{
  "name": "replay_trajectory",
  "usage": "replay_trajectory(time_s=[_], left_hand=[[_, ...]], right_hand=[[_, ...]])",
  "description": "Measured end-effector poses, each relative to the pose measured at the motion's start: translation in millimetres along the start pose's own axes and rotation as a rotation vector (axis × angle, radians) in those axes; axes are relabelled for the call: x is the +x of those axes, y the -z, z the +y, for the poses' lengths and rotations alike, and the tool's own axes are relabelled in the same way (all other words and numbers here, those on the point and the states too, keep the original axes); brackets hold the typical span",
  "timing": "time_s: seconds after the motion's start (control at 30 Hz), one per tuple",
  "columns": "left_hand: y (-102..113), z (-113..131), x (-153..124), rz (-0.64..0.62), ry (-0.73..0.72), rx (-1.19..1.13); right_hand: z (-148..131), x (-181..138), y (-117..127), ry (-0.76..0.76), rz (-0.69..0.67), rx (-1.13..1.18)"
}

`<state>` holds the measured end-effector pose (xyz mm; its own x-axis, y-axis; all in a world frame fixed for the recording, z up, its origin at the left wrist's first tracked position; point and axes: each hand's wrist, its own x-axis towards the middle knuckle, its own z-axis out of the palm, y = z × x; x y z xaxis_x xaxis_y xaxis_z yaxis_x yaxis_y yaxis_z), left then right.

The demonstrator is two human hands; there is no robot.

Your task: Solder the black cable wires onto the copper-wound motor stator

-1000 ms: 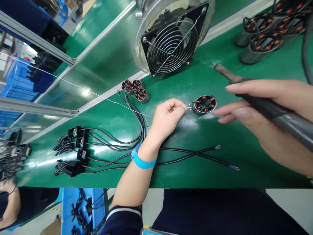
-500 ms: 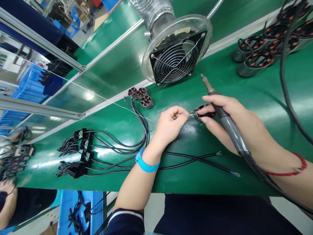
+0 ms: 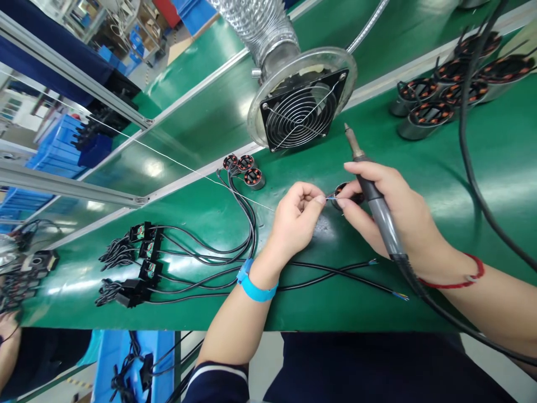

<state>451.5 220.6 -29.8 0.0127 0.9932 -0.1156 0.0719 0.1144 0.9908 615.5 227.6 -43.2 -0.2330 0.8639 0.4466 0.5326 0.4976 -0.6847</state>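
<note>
My left hand (image 3: 298,217) is closed, its thumb and forefinger pinching the thin wires (image 3: 331,197). My right hand (image 3: 396,207) grips a soldering iron (image 3: 382,221), whose tip points up and away, apart from the wires. The right thumb and a fingertip also meet at the other end of those wires. Just behind these fingers stands a small motor stator (image 3: 354,198) with copper coils, partly covered by the right hand. A thin pale strand (image 3: 235,189) runs from the upper left toward my left hand; its near end is hidden.
A round fume extractor fan (image 3: 302,120) hangs beyond the hands. Larger stators (image 3: 425,118) stand at the right, smaller ones (image 3: 253,178) at the left. Black cables (image 3: 335,272) and small black housings (image 3: 149,268) lie on the green bench. The iron's cord loops at right. Another person's hand (image 3: 8,330) shows far left.
The right hand has shifted slightly left with the soldering iron, and its fingertips have closed on the wire ends. The left hand keeps its pinch. The whole view has shifted a little.
</note>
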Motion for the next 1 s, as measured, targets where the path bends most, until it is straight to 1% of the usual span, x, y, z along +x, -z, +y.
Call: replay_trajectory(time_s=[0.17,0.27,0.33,0.5,0.57,0.67,0.8,0.87,1.0], left_hand=[[-0.1,-10.0,2.4,-0.005,-0.055,0.013],[-0.1,-13.7,2.7,-0.012,-0.139,0.067],[0.0,-14.0,2.1,-0.009,-0.239,0.146],[1.3,-12.0,0.9,-0.013,-0.566,0.393],[1.8,-11.6,0.8,-0.018,-0.639,0.475],[1.7,-10.8,0.3,0.009,-0.638,0.555],[0.5,-9.9,-0.4,0.036,-0.605,0.563],[0.2,-10.3,-0.2,0.044,-0.573,0.563],[0.0,-11.8,0.6,0.074,-0.475,0.571]], right_hand=[[7.0,0.9,-1.5,-0.018,0.011,0.126],[9.7,1.6,-1.7,-0.015,0.008,0.161],[10.5,2.2,-1.7,-0.015,0.007,0.164],[12.2,3.5,-1.0,-0.021,-0.002,0.193],[12.4,3.4,0.5,-0.006,-0.006,0.190],[12.9,2.4,4.5,0.076,-0.016,0.110],[17.1,0.9,9.2,0.228,-0.029,-0.084],[20.1,0.8,10.0,0.272,-0.067,-0.111],[22.6,2.5,11.3,0.297,-0.135,-0.095]])
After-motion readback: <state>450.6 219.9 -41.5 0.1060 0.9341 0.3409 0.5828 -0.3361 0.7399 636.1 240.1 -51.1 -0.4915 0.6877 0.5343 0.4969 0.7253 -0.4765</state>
